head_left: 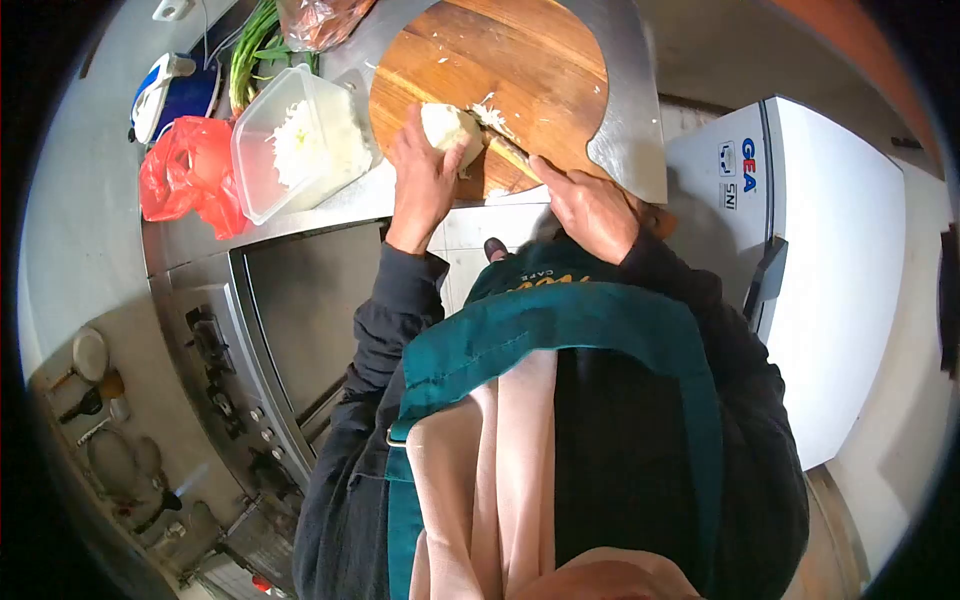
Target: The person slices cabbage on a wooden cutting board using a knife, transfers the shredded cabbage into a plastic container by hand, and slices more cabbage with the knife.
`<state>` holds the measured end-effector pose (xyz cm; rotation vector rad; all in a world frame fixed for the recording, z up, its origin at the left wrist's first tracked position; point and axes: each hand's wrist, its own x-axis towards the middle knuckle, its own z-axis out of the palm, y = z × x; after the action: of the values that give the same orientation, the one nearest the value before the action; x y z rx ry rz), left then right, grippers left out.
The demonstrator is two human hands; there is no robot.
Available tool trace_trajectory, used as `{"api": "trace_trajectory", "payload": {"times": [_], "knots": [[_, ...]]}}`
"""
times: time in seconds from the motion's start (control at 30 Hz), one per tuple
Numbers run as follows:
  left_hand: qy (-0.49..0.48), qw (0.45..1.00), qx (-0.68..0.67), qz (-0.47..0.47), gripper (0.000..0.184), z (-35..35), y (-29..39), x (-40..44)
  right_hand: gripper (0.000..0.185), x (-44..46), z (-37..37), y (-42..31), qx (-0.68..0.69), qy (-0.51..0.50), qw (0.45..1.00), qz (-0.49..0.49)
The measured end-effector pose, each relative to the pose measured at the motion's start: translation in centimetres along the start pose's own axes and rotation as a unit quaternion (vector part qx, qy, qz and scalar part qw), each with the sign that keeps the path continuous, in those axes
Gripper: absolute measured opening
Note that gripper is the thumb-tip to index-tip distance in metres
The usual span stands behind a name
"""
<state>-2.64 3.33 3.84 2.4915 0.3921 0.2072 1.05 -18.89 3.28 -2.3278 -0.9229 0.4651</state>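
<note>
A pale piece of cabbage (452, 135) rests on the round wooden cutting board (540, 60). My left hand (425, 180) is closed around its near left side, fingers over the top and thumb toward me. From the right, my right hand (592, 208) grips a knife (512, 152), index finger stretched along it. The blade points at the cabbage's right side; its exact contact is hard to make out. Thin cabbage shreds (492, 117) lie just beyond the blade. Left of the board, a clear plastic container (262, 205) holds more shredded cabbage (330, 145).
A red plastic bag (195, 180) lies left of the container. Green onions (245, 65), a clear bag of reddish contents (320, 20) and a blue-white appliance (165, 100) stand behind. The steel counter's (635, 130) edge is near me; a white fridge (840, 260) stands right.
</note>
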Motion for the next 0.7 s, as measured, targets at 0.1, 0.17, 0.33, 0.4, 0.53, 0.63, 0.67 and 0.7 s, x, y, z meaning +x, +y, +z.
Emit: {"api": "trace_trajectory", "payload": {"times": [0.1,0.17,0.33,0.4,0.53,0.63,0.67,0.7], "knots": [[-0.046,0.998,-0.05,0.017,0.073,-1.2,-0.2,0.1,0.043,0.9,-0.8,-0.2,0.103,0.069,0.992,-0.031],[-0.111,0.991,-0.078,-0.013,0.073,-2.9,0.1,0.4,0.044,0.7,-1.4,-1.1,0.106,0.049,0.993,-0.01],[-0.112,0.986,-0.12,-0.026,0.069,-2.4,-0.2,0.8,0.051,-0.7,-1.6,-2.8,0.076,0.061,0.995,-0.038],[-0.097,0.991,-0.083,-0.028,0.068,-2.5,0.7,0.4,0.053,-0.6,-1.5,-2.9,0.064,0.055,0.996,-0.038],[-0.014,0.997,0.067,0.034,0.067,-1.3,1.5,-0.3,0.054,-0.4,-1.3,-3.2,0.011,0.032,0.999,-0.037],[-0.031,0.995,0.088,-0.015,0.063,-0.5,1.9,-0.1,0.055,0.3,-1.2,-3.4,0.019,0.039,0.998,-0.04],[0.001,0.996,0.087,0.014,0.063,-0.1,1.6,-0.2,0.055,0.7,-1.0,-3.5,0.018,0.038,0.998,-0.039],[0.001,0.996,0.085,0.015,0.063,0.2,1.4,-0.1,0.054,1.3,-0.6,-3.5,0.016,0.057,0.997,-0.041]]}}
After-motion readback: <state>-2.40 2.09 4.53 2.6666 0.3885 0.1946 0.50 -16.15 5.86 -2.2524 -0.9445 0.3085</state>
